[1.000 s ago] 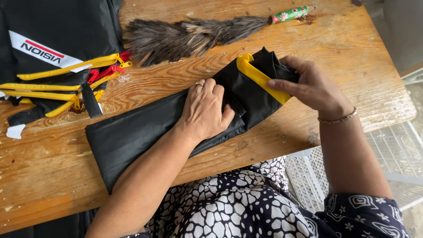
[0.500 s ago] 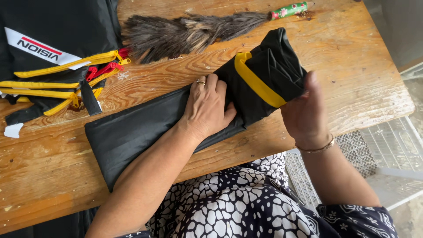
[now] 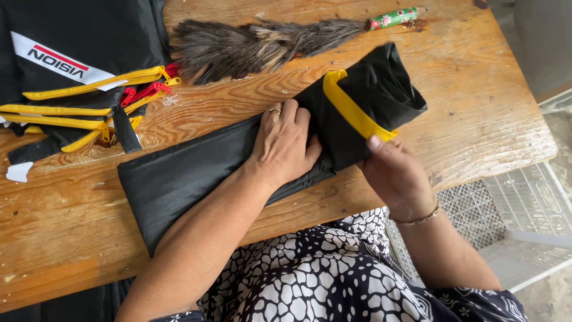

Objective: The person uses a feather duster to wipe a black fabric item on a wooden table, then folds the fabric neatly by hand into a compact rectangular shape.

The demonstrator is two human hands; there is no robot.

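Note:
A long strip of folded black fabric (image 3: 185, 176) lies slantwise on the wooden table (image 3: 453, 89). Its right end is rolled up into a bundle (image 3: 381, 89) with a yellow band (image 3: 351, 113) across it. My left hand (image 3: 286, 146) presses flat on the fabric just left of the roll, a ring on one finger. My right hand (image 3: 396, 176) grips the near side of the rolled end, thumb on the yellow band; a thin bracelet sits on that wrist.
A feather duster (image 3: 256, 45) with a green patterned handle lies at the back of the table. A stack of black bags with yellow and red zippers (image 3: 77, 77) sits at the far left. A white plastic crate (image 3: 512, 220) stands below the table's right edge.
My right hand has turned the fabric's right end over into a thicker roll, and shifted from on top of it to its near side. My left hand stays pressed on the fabric.

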